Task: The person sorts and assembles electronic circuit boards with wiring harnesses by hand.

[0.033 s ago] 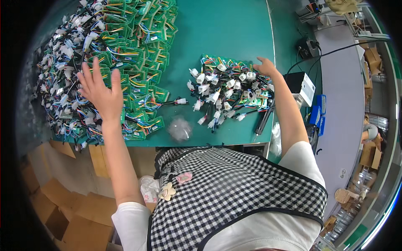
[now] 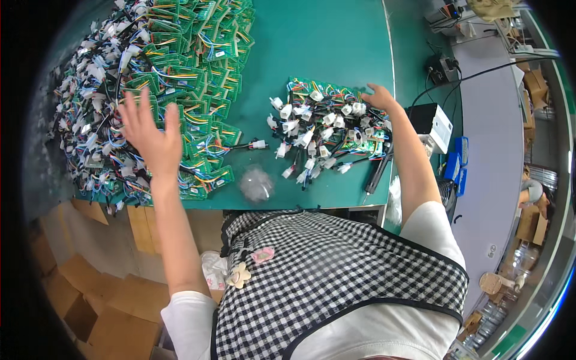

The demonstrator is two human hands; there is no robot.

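Observation:
My left hand is open with its fingers spread, over the large pile of green circuit boards with coloured wires. Nothing shows in it. White plug connectors on dark leads crowd the pile's left side. My right hand is at the far right corner of a smaller group of wired circuit boards, its visible fingers apart. It seems to touch that group's edge; some fingertips are hard to make out. Many white connectors lie across the near side of this group.
A dark pen-like tool lies by the smaller group on the green table. A clear plastic clump is near the front edge. At right stand a black-and-white box and blue bins. Cardboard boxes are below left.
My left hand has shifted slightly to the right and toward me above the large pile. My right hand has hardly moved.

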